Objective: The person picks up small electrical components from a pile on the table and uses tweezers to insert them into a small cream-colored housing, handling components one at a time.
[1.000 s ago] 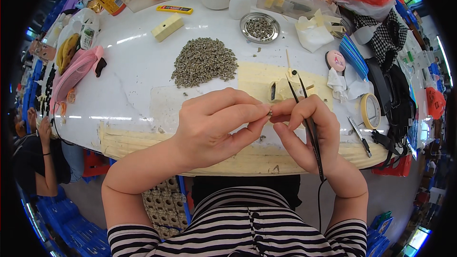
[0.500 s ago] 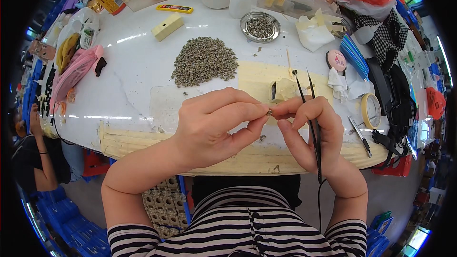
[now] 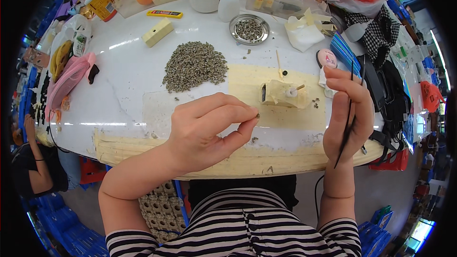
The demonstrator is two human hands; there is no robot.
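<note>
Between thumb and forefinger, my left hand [image 3: 209, 131] pinches a small metal part [image 3: 258, 115] just above the table's near side. My right hand [image 3: 350, 114] is off to the right, closed round black tweezers [image 3: 351, 119] whose tips point up and away from me. Beyond my left hand lies a heap of small greyish metal parts [image 3: 194, 66]. To the right of that hand stands a tape-covered block [image 3: 281, 94] with a white nozzle-like piece and a small stick on top. A few loose metal parts [image 3: 316, 103] lie beside the block.
A round metal dish [image 3: 249, 30] with more small parts stands farther back, near a white squeeze bottle [image 3: 229, 5]. A pale yellow block [image 3: 157, 32] and yellow case [image 3: 164, 14] lie behind the heap. At left is a pink mesh basket [image 3: 71, 78]; a person's arm [image 3: 35, 147] shows there.
My right hand has come away from my left and swung right with the tweezers. My left hand keeps its pinch on the small part. The whole view has shifted slightly.
</note>
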